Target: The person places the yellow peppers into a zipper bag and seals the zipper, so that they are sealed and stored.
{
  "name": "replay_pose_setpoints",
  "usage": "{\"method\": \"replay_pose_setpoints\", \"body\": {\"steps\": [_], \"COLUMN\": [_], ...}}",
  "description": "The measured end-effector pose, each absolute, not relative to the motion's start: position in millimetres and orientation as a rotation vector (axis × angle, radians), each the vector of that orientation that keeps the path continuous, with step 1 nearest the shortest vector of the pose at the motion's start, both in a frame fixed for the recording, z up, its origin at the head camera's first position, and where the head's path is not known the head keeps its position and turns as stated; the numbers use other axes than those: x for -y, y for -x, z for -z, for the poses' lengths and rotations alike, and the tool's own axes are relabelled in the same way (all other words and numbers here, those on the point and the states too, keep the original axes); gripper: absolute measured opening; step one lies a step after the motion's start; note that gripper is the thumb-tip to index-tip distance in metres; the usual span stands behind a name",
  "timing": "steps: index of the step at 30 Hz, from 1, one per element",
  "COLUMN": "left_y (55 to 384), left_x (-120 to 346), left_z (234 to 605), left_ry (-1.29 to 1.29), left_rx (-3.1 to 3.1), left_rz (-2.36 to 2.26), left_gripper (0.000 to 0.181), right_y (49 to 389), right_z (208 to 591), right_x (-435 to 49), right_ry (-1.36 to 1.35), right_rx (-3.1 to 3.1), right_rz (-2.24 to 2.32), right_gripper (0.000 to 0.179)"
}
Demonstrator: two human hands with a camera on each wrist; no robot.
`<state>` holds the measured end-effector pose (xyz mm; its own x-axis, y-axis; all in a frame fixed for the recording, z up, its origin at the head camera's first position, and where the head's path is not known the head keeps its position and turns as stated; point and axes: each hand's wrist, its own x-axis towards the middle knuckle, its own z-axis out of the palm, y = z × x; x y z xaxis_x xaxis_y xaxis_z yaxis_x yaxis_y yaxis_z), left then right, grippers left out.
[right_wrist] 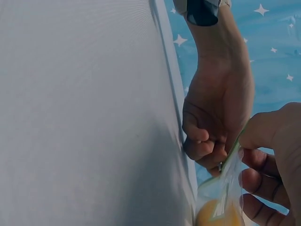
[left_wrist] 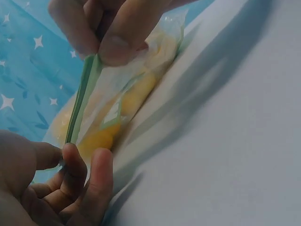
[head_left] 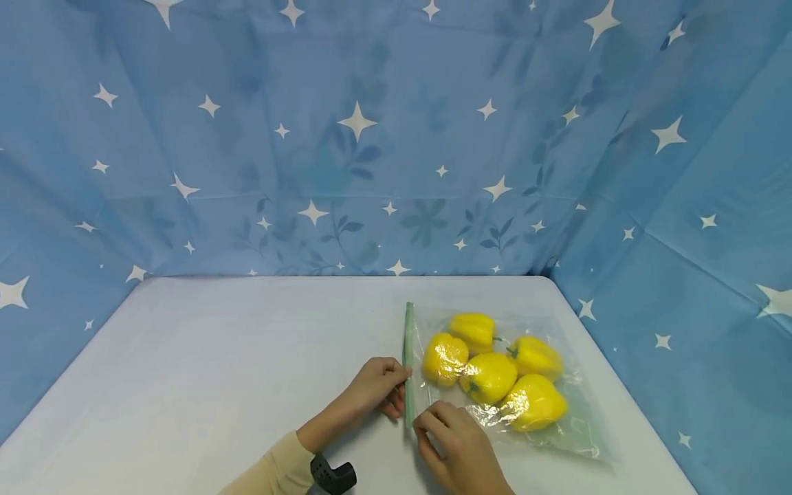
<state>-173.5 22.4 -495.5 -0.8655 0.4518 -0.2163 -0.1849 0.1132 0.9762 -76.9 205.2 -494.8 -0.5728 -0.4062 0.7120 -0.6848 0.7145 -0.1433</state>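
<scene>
A clear zip bag [head_left: 581,412] with a green zip edge [head_left: 409,344] lies on the right part of the table. Several yellow bell peppers [head_left: 489,378] are inside it. My left hand [head_left: 379,386] pinches the green edge about midway, thumb and forefinger on it, as the left wrist view shows. At the near end of that edge, my right hand [head_left: 456,443] pinches the bag's corner between thumb and fingers. In the right wrist view, the edge [right_wrist: 235,146] runs between both hands, lifted off the table.
The white table [head_left: 216,364] extends to the left of the bag. A blue curtain [head_left: 371,165] with white stars stands along its back and sides. A dark device [head_left: 334,476] sits on my left wrist, below a cream sleeve [head_left: 278,467].
</scene>
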Motion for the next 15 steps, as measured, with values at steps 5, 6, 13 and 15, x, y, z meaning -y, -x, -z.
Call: {"method": "replay_pose_setpoints", "body": {"steps": [5, 6, 13, 15], "left_y": [181.8, 183.1, 191.3, 193.8], "left_x": [-24.6, -25.1, -30.8, -33.2], "left_z": [495.7, 495.7, 495.4, 496.1], "left_ry": [-0.276, -0.281, -0.308, -0.32], "left_rx": [-1.954, -1.962, -2.048, -2.07], "left_rz": [-1.811, -1.814, -1.825, -1.827], "left_gripper": [0.03, 0.03, 0.03, 0.029], "right_y": [77.8, 78.0, 79.5, 79.5], "right_z": [496.0, 496.2, 497.2, 497.3], "right_x": [-204.5, -204.4, -203.9, -204.4], "right_ry": [-0.842, -0.842, -0.841, -0.848], "right_rx": [2.235, 2.235, 2.247, 2.252], "right_rz": [-0.542, -0.542, -0.53, -0.523], "right_gripper": [0.023, 0.03, 0.043, 0.033]}}
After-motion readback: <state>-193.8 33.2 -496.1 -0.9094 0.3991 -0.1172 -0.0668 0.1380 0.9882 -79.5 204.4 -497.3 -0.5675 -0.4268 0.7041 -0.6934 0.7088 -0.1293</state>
